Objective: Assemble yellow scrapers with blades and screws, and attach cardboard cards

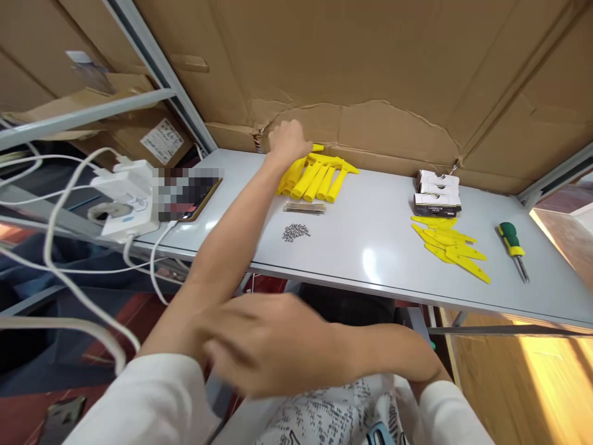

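Note:
At the back of the shelf, my left hand (pixel 290 145) is curled over the left end of a row of yellow T-shaped plastic handles (pixel 319 179). Its fingers are closed, and whatever lies inside them is hidden. In front of the row are a bundle of thin metal strips (pixel 304 208) and a small heap of screws (pixel 295 232). My right hand (pixel 278 343) is blurred by motion, low in front of my body and overlapping my left forearm; its finger position is unclear. Flat pointed yellow plastic pieces (pixel 451 244) lie fanned out farther right.
Small white-and-black boxes (pixel 436 194) are stacked at the back right, with a green-and-yellow screwdriver (pixel 511 244) beyond. A phone (pixel 199 201) and a white power strip (pixel 134 216) with loose white cables occupy the left end. Cardboard (pixel 370 74) walls the back; metal posts frame both sides.

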`<control>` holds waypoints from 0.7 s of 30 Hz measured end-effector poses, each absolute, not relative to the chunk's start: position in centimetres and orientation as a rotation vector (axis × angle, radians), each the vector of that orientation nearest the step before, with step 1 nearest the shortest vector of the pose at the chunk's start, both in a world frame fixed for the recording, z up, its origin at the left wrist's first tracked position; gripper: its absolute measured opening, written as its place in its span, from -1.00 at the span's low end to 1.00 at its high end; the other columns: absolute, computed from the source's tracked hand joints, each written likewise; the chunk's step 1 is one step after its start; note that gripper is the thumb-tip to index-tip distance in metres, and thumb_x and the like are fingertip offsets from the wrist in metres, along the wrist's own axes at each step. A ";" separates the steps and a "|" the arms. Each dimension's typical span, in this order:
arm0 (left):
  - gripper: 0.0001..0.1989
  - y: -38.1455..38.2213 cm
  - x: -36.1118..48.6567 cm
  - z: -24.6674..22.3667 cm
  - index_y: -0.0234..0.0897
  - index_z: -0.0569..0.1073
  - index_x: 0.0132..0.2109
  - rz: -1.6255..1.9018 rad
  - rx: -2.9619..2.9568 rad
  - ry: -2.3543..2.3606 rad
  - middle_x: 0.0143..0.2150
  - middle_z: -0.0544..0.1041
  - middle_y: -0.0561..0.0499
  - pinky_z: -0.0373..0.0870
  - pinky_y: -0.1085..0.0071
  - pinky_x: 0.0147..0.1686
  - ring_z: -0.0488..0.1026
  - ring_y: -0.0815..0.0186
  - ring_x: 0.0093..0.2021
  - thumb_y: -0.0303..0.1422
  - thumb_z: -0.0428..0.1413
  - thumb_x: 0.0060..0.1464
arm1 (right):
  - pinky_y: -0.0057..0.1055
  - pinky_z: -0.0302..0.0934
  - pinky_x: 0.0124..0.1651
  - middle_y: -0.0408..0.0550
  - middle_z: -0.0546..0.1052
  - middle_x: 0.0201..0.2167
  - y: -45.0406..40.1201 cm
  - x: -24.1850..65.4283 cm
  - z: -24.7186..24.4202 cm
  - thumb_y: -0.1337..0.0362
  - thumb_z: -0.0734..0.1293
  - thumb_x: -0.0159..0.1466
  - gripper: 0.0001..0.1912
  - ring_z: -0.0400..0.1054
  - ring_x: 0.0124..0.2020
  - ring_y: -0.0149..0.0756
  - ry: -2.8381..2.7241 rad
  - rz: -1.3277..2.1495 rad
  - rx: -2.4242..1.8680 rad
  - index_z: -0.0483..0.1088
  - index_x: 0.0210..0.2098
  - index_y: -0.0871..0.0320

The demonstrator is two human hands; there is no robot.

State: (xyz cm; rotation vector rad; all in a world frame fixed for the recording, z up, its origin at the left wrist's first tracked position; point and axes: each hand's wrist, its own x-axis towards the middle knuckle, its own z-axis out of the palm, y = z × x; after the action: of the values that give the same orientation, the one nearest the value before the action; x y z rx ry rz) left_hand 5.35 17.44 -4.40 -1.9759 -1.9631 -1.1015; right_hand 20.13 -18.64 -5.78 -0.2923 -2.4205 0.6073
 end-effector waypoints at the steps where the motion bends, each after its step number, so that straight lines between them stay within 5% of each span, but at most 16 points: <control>1: -0.51 18.0 4.1 -5.5 -0.25 0.58 -0.31 -1.078 -1.970 -1.954 -0.24 0.70 -0.21 0.46 0.01 -0.04 0.61 -0.03 -0.04 0.09 0.41 -0.11 | -0.43 0.57 -0.10 -0.03 0.73 -0.14 -17.8 22.4 -6.3 0.25 0.18 0.50 -0.65 0.63 -0.20 -0.34 -2.280 0.600 -0.396 0.61 -0.04 0.19; 4: -0.14 19.1 1.8 -8.4 -0.31 0.58 -0.28 -1.011 -2.009 -1.944 -0.44 0.59 -0.05 0.32 0.19 -0.04 0.55 0.24 -0.03 0.50 0.18 -0.11 | -0.40 0.55 -0.17 -0.11 0.73 -0.26 -15.9 28.4 -7.3 0.34 0.26 0.47 -0.73 0.63 -0.31 -0.37 -2.043 0.590 -0.679 0.63 -0.10 0.15; 7: 0.13 19.8 1.2 -9.9 -0.34 0.57 -0.25 -0.875 -1.994 -2.006 -0.55 0.48 0.03 0.17 0.22 -0.07 0.48 0.38 -0.02 0.69 -0.21 -0.13 | -0.40 0.49 -0.28 -0.15 0.70 -0.37 -14.9 32.7 -7.9 0.36 0.32 0.44 -0.79 0.56 -0.44 -0.39 -1.947 0.555 -0.860 0.64 -0.13 0.15; 15: 0.22 20.0 1.4 -10.7 -0.24 0.54 -0.15 -0.816 -1.950 -1.970 -0.52 0.47 0.02 0.10 0.16 -0.08 0.47 0.31 0.04 0.65 -0.54 -0.17 | -0.33 0.41 -0.35 -0.20 0.62 -0.51 -13.5 39.2 -10.8 0.34 0.33 0.44 -0.81 0.49 -0.53 -0.35 -1.703 0.257 -1.116 0.63 -0.13 0.07; 21: 0.27 17.2 2.5 -8.7 -0.24 0.51 -0.02 -0.515 -2.055 -2.113 -0.45 0.54 -0.02 0.13 0.13 -0.05 0.41 0.26 0.10 0.63 -0.61 -0.18 | -0.05 0.43 -0.01 0.00 0.70 -0.17 -11.9 46.1 -11.1 0.31 0.33 0.43 -0.82 0.52 -0.09 -0.03 -1.965 -0.293 -1.386 0.61 -0.14 0.07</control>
State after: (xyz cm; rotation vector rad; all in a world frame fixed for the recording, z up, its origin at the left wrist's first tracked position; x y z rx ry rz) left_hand 2.47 17.23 -8.66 -2.0547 -2.1128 -0.5145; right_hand 46.07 -11.87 -11.15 -1.3863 -1.9649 -0.2934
